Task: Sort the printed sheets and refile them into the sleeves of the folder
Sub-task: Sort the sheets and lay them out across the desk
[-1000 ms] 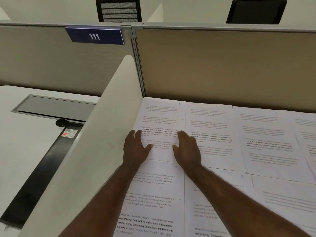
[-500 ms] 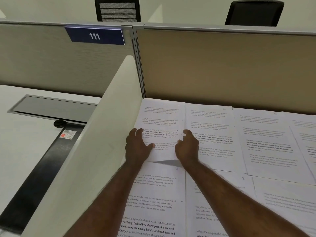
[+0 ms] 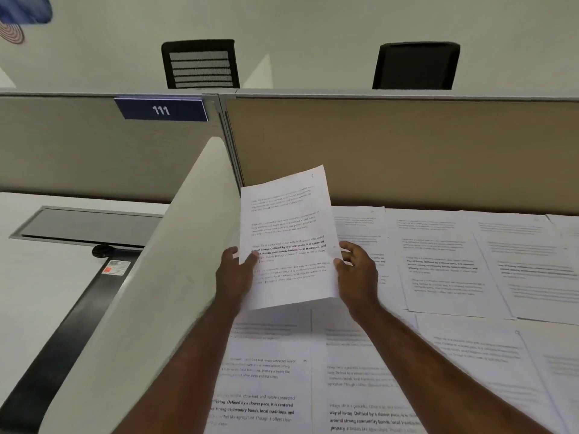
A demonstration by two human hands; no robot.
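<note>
A printed sheet (image 3: 286, 233) is raised off the desk and tilted toward me, held by both side edges. My left hand (image 3: 235, 275) pinches its left edge, thumb on the printed face. My right hand (image 3: 357, 277) pinches its right edge near the lower corner. Several other printed sheets (image 3: 438, 264) lie flat in overlapping rows across the desk, below and to the right of the raised one. No folder is in view.
A slanted white side divider (image 3: 163, 277) rises just left of the sheets. A tan back partition (image 3: 407, 151) closes the far edge of the desk. Left of the divider is another white desk (image 3: 37, 292) with a cable tray. Two black chairs stand beyond the partitions.
Both hands took the far-left sheet by its sides and lifted it off the desk toward me. The camera has tilted upward.
</note>
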